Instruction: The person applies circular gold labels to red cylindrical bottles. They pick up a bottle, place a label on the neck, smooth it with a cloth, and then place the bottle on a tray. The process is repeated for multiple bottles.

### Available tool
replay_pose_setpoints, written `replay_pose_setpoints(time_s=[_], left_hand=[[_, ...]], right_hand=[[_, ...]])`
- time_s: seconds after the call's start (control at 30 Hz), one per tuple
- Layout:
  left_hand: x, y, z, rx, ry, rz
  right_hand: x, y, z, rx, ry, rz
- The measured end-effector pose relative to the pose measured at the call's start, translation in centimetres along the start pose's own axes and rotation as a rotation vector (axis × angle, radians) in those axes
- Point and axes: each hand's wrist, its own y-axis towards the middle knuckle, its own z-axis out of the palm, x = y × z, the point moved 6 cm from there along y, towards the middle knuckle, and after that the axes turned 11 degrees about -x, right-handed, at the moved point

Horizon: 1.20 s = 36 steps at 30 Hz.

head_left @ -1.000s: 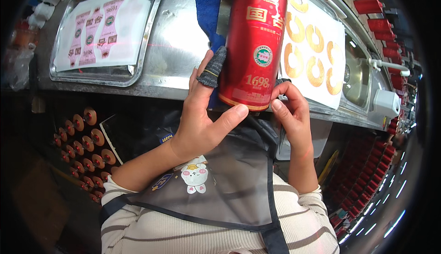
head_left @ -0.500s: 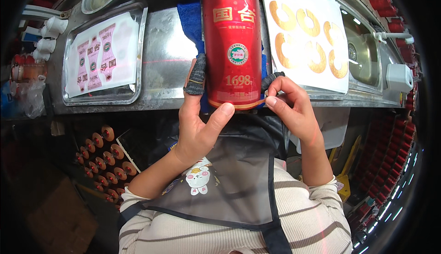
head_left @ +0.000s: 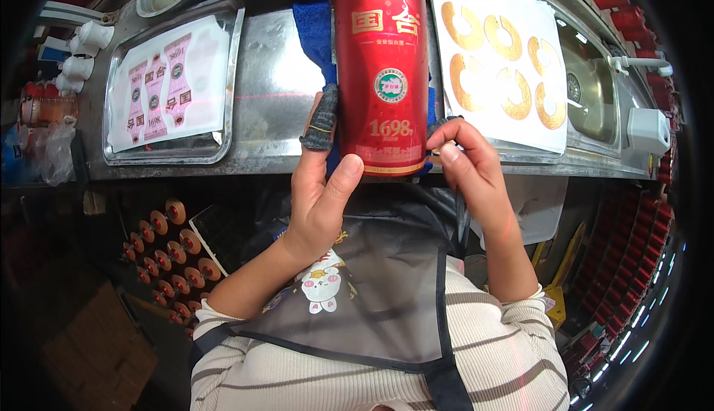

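Observation:
A large red bottle (head_left: 381,54) with gold lettering and a round green-and-white emblem lies on a blue cloth (head_left: 314,35), its base toward me. My left hand (head_left: 316,195) cups the base's left side, thumb up against its lower edge and a dark grey finger cover (head_left: 320,124) on a finger alongside. A thin gold strip (head_left: 394,170) runs along the base's rim. At its right end my right hand (head_left: 472,169) is closed in a pinch of thumb and forefinger on the strip's end; another finger with a dark cover is partly hidden behind.
At left, a metal tray (head_left: 235,61) holds a sheet of pink-and-gold decals. A white sheet (head_left: 476,124) with several gold arc-shaped decals lies at right, beside a metal sink (head_left: 613,87). Below the counter stand racks of red bottles (head_left: 632,262) and copper-coloured round pieces (head_left: 175,251).
The bottle has turned slightly and shifted a little right. My left thumb has slid left off the front of the base, and my right fingers have moved up a little along its right side.

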Motion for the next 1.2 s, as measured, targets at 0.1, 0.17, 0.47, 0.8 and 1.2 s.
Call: replay_pose_setpoints(time_s=[0.1, 0.17, 0.47, 0.8, 1.2], left_hand=[[0.19, -0.04, 0.15, -0.004, 0.012, -0.008], [0.11, -0.05, 0.13, 0.009, 0.013, 0.004], [0.03, 0.02, -0.12, 0.029, 0.069, 0.019], [0.66, 0.03, -0.33, 0.013, 0.153, 0.033], [0.84, 0.01, -0.3, 0.022, 0.137, 0.001]], right_hand=[[-0.37, -0.29, 0.83, -0.065, -0.053, -0.097], [-0.32, -0.28, 1.08, -0.095, -0.069, -0.125], [-0.38, -0.11, 0.98, -0.074, -0.081, -0.103], [-0.21, -0.07, 1.07, -0.065, 0.017, -0.055], [-0.44, -0.07, 1.01, -0.079, -0.028, -0.082]])
